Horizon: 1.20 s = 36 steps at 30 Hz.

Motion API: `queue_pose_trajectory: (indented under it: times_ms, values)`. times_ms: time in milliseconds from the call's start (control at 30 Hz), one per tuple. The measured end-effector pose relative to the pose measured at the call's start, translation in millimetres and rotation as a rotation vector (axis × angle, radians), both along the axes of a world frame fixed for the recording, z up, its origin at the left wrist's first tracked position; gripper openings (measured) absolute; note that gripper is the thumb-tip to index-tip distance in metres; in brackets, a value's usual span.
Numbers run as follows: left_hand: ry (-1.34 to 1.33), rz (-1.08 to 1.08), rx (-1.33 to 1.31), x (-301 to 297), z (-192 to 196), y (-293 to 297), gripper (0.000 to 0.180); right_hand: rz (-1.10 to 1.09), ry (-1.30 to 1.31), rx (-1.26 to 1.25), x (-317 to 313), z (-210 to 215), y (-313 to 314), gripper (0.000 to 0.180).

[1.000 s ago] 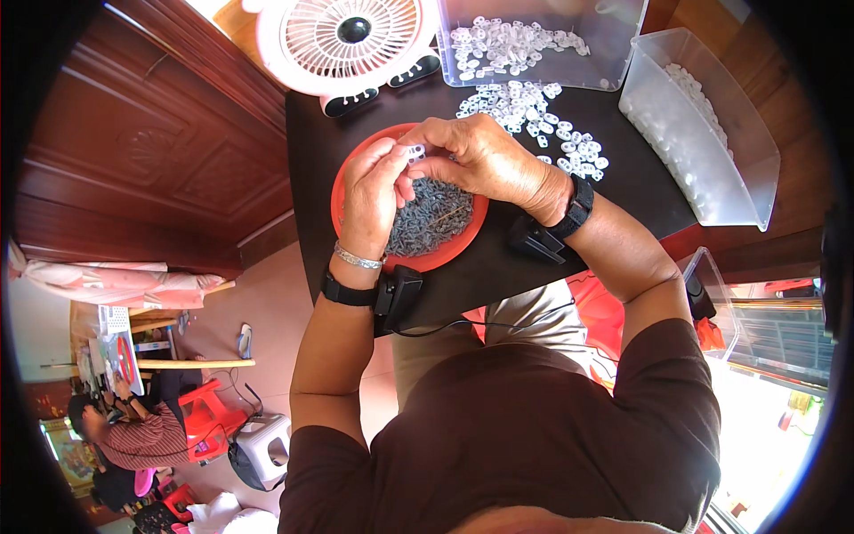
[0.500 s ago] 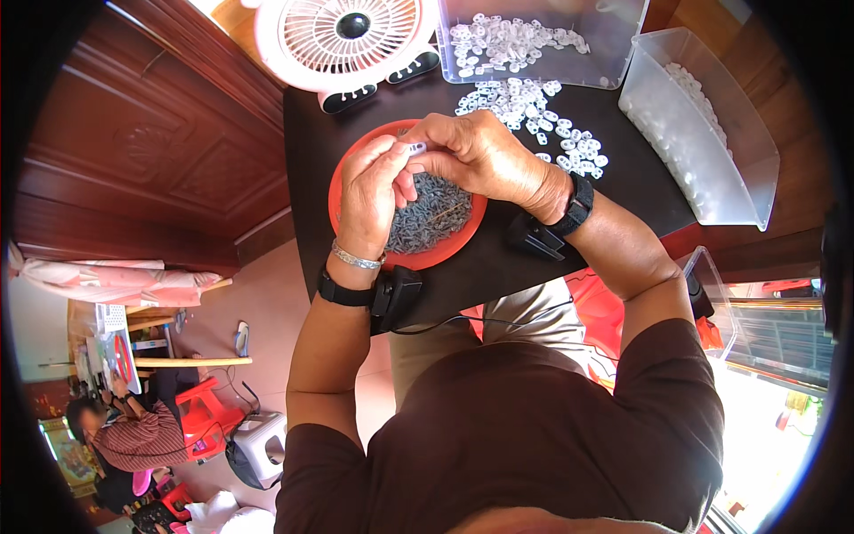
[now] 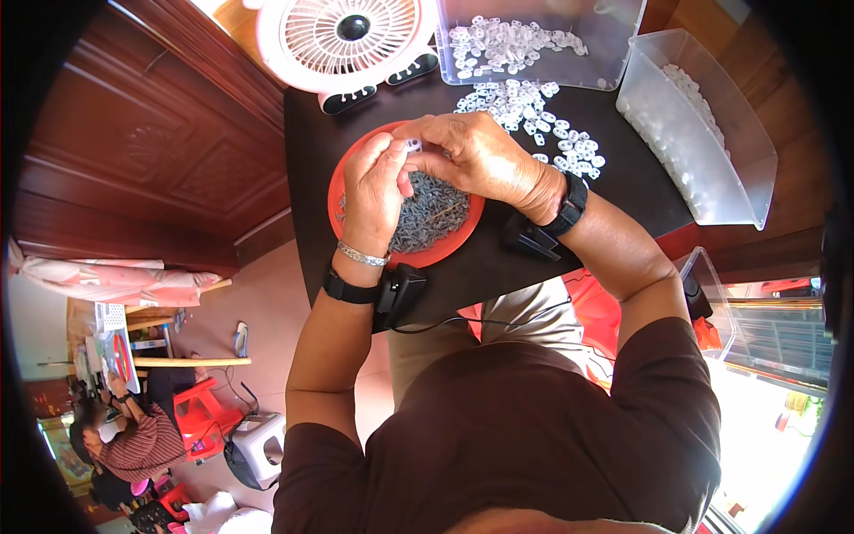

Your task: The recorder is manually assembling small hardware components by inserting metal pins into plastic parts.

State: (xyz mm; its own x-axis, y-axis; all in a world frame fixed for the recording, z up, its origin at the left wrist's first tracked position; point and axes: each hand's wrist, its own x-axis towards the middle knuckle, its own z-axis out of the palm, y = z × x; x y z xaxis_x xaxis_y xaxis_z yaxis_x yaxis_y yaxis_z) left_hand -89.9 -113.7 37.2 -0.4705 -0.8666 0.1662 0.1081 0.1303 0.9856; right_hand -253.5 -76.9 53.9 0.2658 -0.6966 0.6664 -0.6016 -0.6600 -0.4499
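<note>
Above the orange-red bowl (image 3: 480, 214), both hands meet fingertip to fingertip. My left hand (image 3: 372, 191) pinches a small white oval plastic piece (image 3: 413, 145) with dark holes. My right hand (image 3: 480, 165) is closed, its thumb and forefinger curled around the same piece; anything else in its fingertips is hidden. Many small grey screw-like parts (image 3: 427, 218) fill the bowl beneath, with a thin brownish stick lying among them. More white oval pieces (image 3: 569, 147) lie loose on the dark table beyond my right hand.
A clear bin (image 3: 543, 67) on its side at the back spills white pieces onto the black table (image 3: 623, 191). Another translucent bin (image 3: 685, 142) with white pieces stands at the right. A white fan (image 3: 351, 44) stands back left. Across the room sits a person (image 3: 142, 436).
The white piece has turned and shifted slightly up between my fingertips. My left hand and wrist have moved a little to the right. Across the room, the person has shifted posture slightly.
</note>
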Motion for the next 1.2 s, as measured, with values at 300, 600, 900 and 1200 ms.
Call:
queue_pose_trajectory:
  times_ms: [300,600,900,1200]
  values:
    - [-0.065,0.025,0.053,-2.0,0.2,0.5,0.025,-0.082,0.110,0.050,0.7,-1.8,3.6,0.028]
    - [-0.070,-0.023,0.021,-2.9,2.4,0.8,0.025,-0.086,0.128,0.064,-1.8,-4.3,4.9,0.023]
    - [0.009,0.020,0.070,1.7,3.8,4.1,0.023,-0.050,0.110,-0.057,3.7,-9.9,0.1,0.014]
    - [-0.012,0.074,0.007,4.8,3.6,-0.9,0.026,-0.301,0.217,-0.321,-19.7,26.6,-3.5,0.007]
